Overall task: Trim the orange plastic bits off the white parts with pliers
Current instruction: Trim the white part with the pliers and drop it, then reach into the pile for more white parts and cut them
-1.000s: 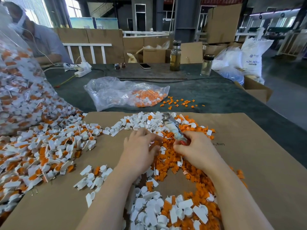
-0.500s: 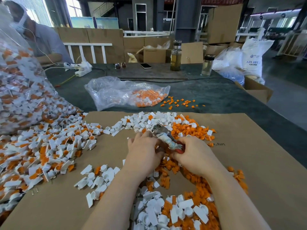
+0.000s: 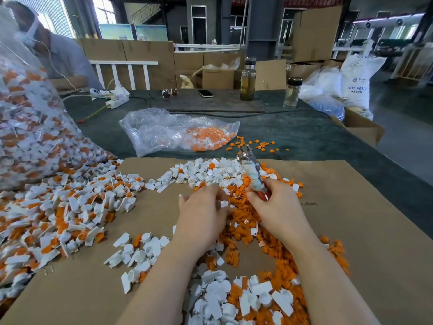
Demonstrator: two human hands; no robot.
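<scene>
Swinging the pliers up and away: a sec ago their nose pointed left toward my left hand, now it points far, above the pile, so I reckon the last snip is done. My right hand grips the red handles, fingers wrapped round them. My left hand pinches a small white part at the fingertips, over the orange scraps between my wrists; can't tell if any orange is left on it. Next move is prob. to drop it w/ the trimmed whites and grab another. Untrimmed stock sits on the left of the cardboard sheet in a big pile, spilling from a clear bag. Trimmed white pieces lie far of my hands, more near me. Past the sheet: a smaller bag of orange bits, two bottles, a phone, sunglasses, another person at far left. Nothing blocks my reach, but scraps crowd the work spot.
</scene>
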